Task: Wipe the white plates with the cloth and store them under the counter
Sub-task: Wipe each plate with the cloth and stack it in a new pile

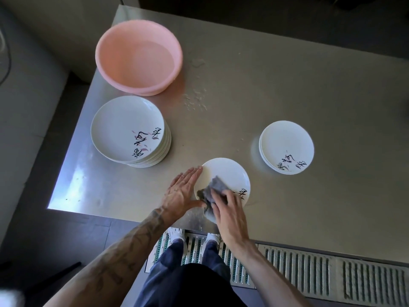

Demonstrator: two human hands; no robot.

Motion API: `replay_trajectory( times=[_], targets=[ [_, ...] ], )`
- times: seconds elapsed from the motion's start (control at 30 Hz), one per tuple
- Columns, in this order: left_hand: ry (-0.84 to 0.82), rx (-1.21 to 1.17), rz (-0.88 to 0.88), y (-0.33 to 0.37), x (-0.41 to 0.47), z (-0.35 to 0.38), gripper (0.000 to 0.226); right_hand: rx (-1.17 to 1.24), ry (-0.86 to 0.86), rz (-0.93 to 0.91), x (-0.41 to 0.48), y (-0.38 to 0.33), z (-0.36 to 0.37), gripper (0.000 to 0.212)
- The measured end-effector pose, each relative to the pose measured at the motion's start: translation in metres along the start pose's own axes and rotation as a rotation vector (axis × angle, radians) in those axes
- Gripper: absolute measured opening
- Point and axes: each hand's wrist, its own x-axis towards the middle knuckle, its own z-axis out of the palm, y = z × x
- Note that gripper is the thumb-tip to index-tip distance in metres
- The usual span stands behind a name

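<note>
Brushwork in black with pink flecks marks each top plate (upside down to me, and I cannot read it). One plate [223, 171] lies at the near edge of the counter [309, 85]. My left hand [181, 191] rests flat against its left rim, fingers straight and together. My right hand [230, 211] clamps the one grey cloth [210, 191] onto it. To the left stands a tall stack [124, 127], to the right a low stack [285, 142], their rims too close to count. One pink basin [137, 56] sits behind.

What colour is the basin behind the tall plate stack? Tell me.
Pale pink; the basin shows best in the head view.
</note>
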Motion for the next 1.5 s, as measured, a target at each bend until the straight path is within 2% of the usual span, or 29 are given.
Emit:
replay_trajectory(
  times=[0.1, 0.27, 0.43, 0.57, 0.67, 0.8, 0.97, 1.17, 1.3, 1.4, 1.5],
  targets=[
    [0.0, -0.005, 0.0, 0.0, 0.0, -0.001, 0.12, -0.016, -0.032, -0.043, 0.012, 0.003, -0.001, 0.049],
    [-0.011, -0.012, -0.002, 0.002, -0.002, -0.003, 0.118, -0.078, 0.02, 0.125, -0.004, 0.016, -0.009, 0.06],
    [-0.017, 0.019, 0.008, -0.001, -0.001, -0.003, 0.116, 0.048, -0.014, -0.019, 0.003, -0.011, 0.001, 0.044],
    [-0.03, -0.028, 0.002, 0.002, -0.002, -0.006, 0.119, -0.07, -0.016, 0.057, 0.002, 0.031, -0.013, 0.066],
    [-0.025, -0.051, -0.012, 0.005, -0.002, -0.008, 0.119, -0.096, 0.01, 0.076, 0.025, 0.042, -0.02, 0.064],
    [-0.018, -0.036, -0.003, 0.006, -0.002, -0.009, 0.12, -0.023, 0.003, 0.014, 0.073, 0.013, -0.014, 0.069],
    [0.009, -0.034, 0.0, 0.004, -0.003, -0.006, 0.118, 0.033, -0.061, -0.1, 0.07, -0.007, -0.004, 0.061],
    [0.008, -0.033, -0.008, 0.004, -0.003, -0.006, 0.122, -0.118, 0.006, 0.021, 0.046, 0.032, -0.029, 0.057],
    [0.008, -0.024, -0.01, 0.003, -0.002, -0.003, 0.124, 0.019, -0.037, 0.06, -0.003, 0.015, -0.018, 0.057],
    [0.017, -0.025, -0.006, 0.003, -0.002, -0.002, 0.122, 0.147, -0.073, 0.033, 0.001, -0.015, -0.005, 0.06],
    [0.025, -0.021, 0.006, 0.002, -0.002, -0.004, 0.122, 0.097, -0.096, -0.045, 0.013, -0.012, -0.002, 0.062]
  ],
)
